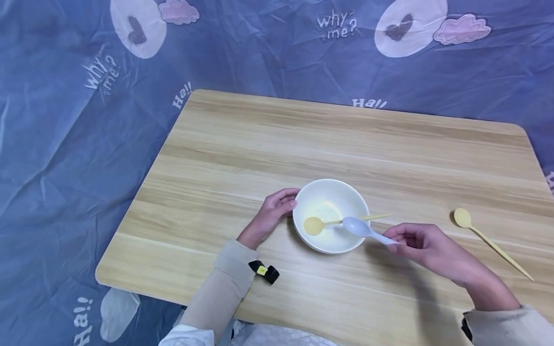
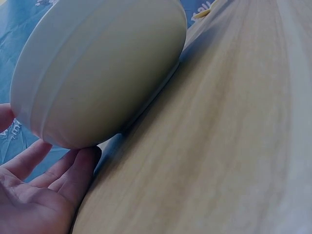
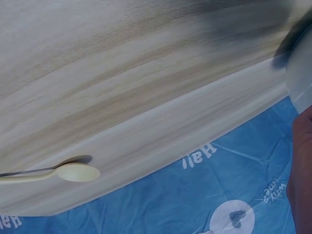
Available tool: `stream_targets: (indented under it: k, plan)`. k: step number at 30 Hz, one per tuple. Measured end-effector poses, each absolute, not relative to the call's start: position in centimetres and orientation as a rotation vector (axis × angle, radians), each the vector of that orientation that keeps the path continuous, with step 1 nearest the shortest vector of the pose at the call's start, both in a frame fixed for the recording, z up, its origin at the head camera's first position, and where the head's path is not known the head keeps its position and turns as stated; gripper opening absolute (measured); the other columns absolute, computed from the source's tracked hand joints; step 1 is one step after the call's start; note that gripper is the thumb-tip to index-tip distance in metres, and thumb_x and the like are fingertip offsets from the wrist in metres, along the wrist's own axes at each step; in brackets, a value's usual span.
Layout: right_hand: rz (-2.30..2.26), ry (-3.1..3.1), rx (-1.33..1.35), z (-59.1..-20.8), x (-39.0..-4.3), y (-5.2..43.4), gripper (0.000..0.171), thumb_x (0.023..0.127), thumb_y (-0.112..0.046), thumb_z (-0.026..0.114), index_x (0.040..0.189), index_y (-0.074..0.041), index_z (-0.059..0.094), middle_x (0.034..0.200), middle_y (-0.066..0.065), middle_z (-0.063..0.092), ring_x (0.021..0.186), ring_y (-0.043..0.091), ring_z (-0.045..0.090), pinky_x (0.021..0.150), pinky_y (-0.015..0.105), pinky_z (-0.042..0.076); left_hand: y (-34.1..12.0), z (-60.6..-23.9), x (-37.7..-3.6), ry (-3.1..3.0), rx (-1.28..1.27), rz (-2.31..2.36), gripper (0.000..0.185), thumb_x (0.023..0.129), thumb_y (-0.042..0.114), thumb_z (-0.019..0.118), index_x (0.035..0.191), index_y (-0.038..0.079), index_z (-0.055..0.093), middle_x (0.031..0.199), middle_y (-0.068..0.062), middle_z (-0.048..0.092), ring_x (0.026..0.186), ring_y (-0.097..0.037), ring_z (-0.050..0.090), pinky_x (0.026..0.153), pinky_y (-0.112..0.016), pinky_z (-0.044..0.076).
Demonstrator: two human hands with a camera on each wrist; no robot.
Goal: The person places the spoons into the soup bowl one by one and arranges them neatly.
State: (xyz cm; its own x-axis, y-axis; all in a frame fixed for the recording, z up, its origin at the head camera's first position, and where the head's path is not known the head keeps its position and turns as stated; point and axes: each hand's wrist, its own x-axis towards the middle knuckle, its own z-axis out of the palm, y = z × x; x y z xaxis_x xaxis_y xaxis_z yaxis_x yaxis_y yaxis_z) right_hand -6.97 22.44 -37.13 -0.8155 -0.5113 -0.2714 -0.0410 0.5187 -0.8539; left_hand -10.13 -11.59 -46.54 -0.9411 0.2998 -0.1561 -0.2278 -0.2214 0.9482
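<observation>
A white bowl (image 1: pixel 331 191) stands on the table, and my left hand (image 1: pixel 273 211) steadies it from the left. The thumb lies at the rim, while the fingers bear on the outer wall of the bowl (image 2: pixel 112 73) in the left wrist view. Inside it lies a yellow spoon (image 1: pixel 313 225), its handle reaching out over the right rim. Between thumb and fingers my right hand (image 1: pixel 421 245) pinches the handle of a pale lavender spoon (image 1: pixel 356 226), whose head is over the bowl and overlaps the yellow handle. Only an edge of the right hand (image 3: pixel 303 170) enters the right wrist view.
A second yellow spoon (image 1: pixel 462 217) lies on the wooden table (image 1: pixel 277 139) to the right of my right hand. Blue printed cloth (image 1: pixel 268 53) hangs behind the table's far edge and down its left side. A black strap (image 1: pixel 270 274) sticks out beside the left sleeve.
</observation>
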Motion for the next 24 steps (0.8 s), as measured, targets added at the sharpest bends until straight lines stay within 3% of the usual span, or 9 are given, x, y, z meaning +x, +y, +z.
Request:
stream_targets:
  k: [15, 24]
  plan:
    - [-1.257, 2.204, -0.505, -37.7, -7.5, 21.1, 0.018, 0.089, -0.008, 0.062, 0.105, 0.001, 0.063, 0.085, 0.008, 0.066, 0.073, 0.011, 0.061, 0.061, 0.022, 0.05, -11.7, -46.3, -10.0, 1.727, 0.08, 2.204, 0.043, 0.093, 0.01, 0.051, 0.134, -0.004, 0.045, 0.132, -0.025, 0.052, 0.112, -0.02, 0.057, 0.09, -0.03, 0.051]
    - [-1.275, 2.203, -0.59, -38.0, -7.9, 20.6, 0.016, 0.088, -0.004, 0.062, 0.103, 0.0, 0.064, 0.084, 0.004, 0.063, 0.072, 0.006, 0.059, 0.059, 0.021, 0.049, -11.7, -46.6, -10.0, 1.73, 0.086, 2.222, 0.043, 0.093, 0.009, 0.051, 0.133, -0.006, 0.045, 0.13, -0.026, 0.052, 0.105, -0.013, 0.059, 0.088, -0.026, 0.052]
